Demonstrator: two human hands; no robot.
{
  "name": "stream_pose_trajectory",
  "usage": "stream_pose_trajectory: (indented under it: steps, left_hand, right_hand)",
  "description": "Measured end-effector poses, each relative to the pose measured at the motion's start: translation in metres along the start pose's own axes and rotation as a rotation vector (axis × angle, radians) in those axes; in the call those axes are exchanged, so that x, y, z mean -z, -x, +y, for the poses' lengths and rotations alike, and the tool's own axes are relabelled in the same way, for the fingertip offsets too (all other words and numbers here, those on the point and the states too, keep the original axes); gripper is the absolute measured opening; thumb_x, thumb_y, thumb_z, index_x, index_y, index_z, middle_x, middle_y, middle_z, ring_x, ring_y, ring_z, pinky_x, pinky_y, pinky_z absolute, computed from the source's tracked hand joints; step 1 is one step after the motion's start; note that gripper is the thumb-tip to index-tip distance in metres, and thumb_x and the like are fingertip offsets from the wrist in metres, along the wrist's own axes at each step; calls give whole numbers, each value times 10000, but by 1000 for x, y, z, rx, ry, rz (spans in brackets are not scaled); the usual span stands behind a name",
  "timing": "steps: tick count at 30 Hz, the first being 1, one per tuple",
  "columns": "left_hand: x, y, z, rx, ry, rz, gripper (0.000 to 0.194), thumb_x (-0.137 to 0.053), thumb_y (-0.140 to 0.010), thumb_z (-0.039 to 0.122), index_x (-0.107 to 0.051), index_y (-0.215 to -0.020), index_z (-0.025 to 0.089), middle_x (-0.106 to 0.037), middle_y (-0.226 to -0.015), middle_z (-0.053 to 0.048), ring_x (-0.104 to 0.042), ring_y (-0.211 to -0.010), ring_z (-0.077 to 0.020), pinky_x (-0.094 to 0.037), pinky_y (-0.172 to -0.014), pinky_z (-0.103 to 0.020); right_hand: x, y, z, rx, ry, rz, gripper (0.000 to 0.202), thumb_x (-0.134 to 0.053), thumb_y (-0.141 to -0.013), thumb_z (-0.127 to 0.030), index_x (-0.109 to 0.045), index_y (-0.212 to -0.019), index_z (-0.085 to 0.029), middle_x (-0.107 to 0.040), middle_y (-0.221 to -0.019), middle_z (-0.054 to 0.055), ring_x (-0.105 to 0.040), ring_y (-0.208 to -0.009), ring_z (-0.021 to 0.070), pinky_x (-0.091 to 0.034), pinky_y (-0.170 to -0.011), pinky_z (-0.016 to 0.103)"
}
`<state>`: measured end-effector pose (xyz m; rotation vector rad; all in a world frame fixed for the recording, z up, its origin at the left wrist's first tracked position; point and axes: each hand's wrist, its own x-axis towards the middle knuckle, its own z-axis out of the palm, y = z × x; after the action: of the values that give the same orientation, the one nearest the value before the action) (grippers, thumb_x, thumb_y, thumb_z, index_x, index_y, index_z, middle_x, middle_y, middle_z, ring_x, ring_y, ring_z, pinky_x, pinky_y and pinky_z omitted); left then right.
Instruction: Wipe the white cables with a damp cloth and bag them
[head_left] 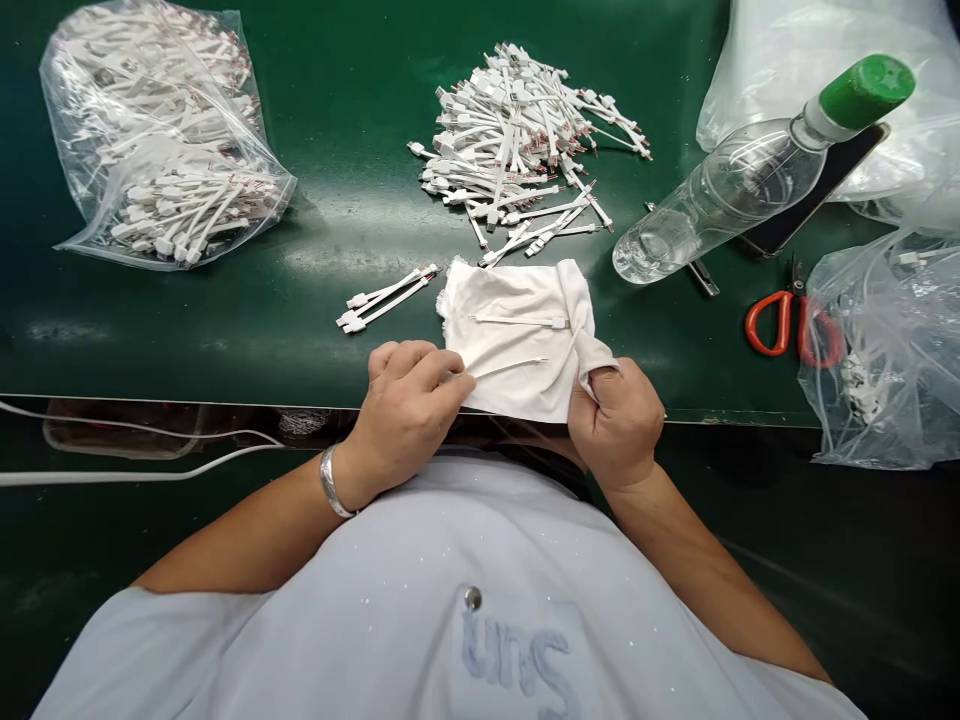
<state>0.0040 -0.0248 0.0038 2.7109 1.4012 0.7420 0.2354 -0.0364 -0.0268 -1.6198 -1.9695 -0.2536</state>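
Note:
A white cloth lies at the front edge of the green table. My right hand is closed on the cloth's right side, bunching it. My left hand pinches the left end of a short white cable, which stretches over the cloth. Just above it, a second short white cable with a plug at its right end rests on the cloth. Left of the cloth is a small group of short cables. Behind the cloth rises a loose pile of similar white cables.
A clear bag of cables sits at the back left. To the right are a leaning water bottle with a green cap, a dark phone, orange-handled scissors and plastic bags. White cords run below the table edge.

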Motion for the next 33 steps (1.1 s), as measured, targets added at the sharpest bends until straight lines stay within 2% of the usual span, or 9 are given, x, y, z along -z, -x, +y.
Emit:
stream_pose_trajectory:
  steps: [3,6,8,11,15,19,23,29,33]
  left_hand:
    - [3,0,1,-102,36,-3,119,-556,-872,128,-628,-858,222,-697,-840,22,-551,-816,-151,-299,-755,-347]
    - [5,4,1,-158,98,2,117,-583,-855,117,-618,-912,213,-704,-814,28,-569,-796,-140,-311,-748,-336]
    - [6,9,0,-121,120,44,132,-610,-837,118,-614,-931,211,-706,-824,23,-571,-797,-143,-324,-764,-339]
    - [4,15,-1,32,120,99,106,-636,-825,147,-626,-908,212,-690,-814,6,-557,-778,-149,-335,-781,-349]
    - [-2,17,0,161,132,73,45,-635,-835,214,-651,-876,216,-668,-819,-13,-551,-790,-160,-331,-792,-360]
    - [-6,15,0,184,152,10,65,-609,-857,253,-663,-865,218,-659,-837,-18,-546,-815,-165,-322,-812,-372]
    - [-5,14,-1,187,181,-34,89,-584,-877,258,-659,-860,213,-653,-839,-15,-536,-819,-159,-317,-820,-371]
    - [0,12,-5,221,266,-102,102,-577,-887,258,-672,-879,221,-651,-859,-15,-526,-838,-155,-314,-816,-358]
    - [1,9,-6,248,309,-130,109,-589,-883,260,-686,-852,222,-651,-837,-10,-515,-817,-151,-312,-796,-350]
  right_hand:
    - [-2,0,1,19,-26,56,200,-455,-769,-81,-629,-745,-176,-387,-596,0,-344,-546,136,-272,-515,267]
    - [-1,-1,5,-56,-138,48,196,-463,-803,-110,-645,-773,-175,-419,-604,0,-383,-544,133,-313,-526,269]
    - [2,-3,7,-144,-260,50,195,-466,-836,-141,-657,-854,-175,-496,-667,17,-456,-588,140,-368,-568,275]
    - [11,-8,2,-195,-354,19,194,-465,-846,-151,-654,-879,-180,-534,-718,24,-494,-635,145,-396,-609,274]
    - [21,-14,-22,21,-255,-221,224,-440,-781,-83,-634,-727,-181,-444,-620,6,-398,-581,137,-313,-555,258]
    - [18,-16,-49,294,-132,-386,262,-443,-778,-60,-671,-765,-187,-458,-618,20,-358,-594,151,-231,-542,272]
    - [13,-17,-52,410,-63,-402,262,-452,-791,-63,-674,-743,-192,-462,-633,36,-326,-604,165,-196,-548,280]
    - [18,-17,-25,336,11,-333,284,-456,-769,-15,-679,-746,-190,-431,-625,26,-313,-607,161,-195,-549,283]
    - [14,-26,-23,512,-101,-382,279,-457,-768,0,-657,-706,-184,-419,-632,23,-305,-613,157,-212,-562,281]
